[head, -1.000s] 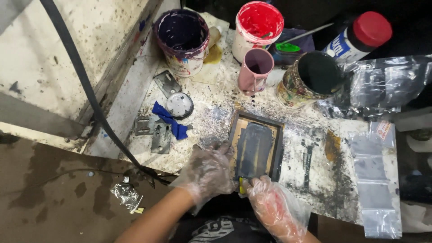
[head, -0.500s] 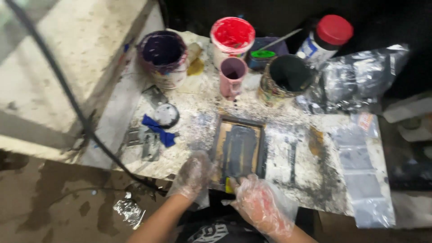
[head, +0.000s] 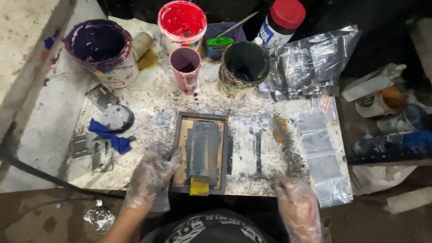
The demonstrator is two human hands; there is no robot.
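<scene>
A small framed printing screen [head: 201,153] lies flat on the ink-stained table [head: 148,112], with a dark squeegee and its yellow tip [head: 199,186] resting on it. My left hand [head: 150,177], in a clear plastic glove, rests against the frame's left edge near its front corner. My right hand [head: 297,207], also gloved, sits at the table's front edge to the right of the frame, fingers curled, holding nothing that I can see. A black ink stripe [head: 258,153] marks the table between the frame and my right hand.
Behind the frame stand a purple paint tub [head: 101,49], a red paint tub [head: 182,22], a pink cup [head: 185,67], a black ink can [head: 243,67] and a red-capped bottle [head: 281,20]. Clear plastic bags [head: 321,153] lie right. A blue rag [head: 110,137] and metal hinges [head: 101,155] lie left.
My right hand has moved away from the squeegee's front end to the table edge on the right. The left hand stays at the frame. The camera view has shifted slightly.
</scene>
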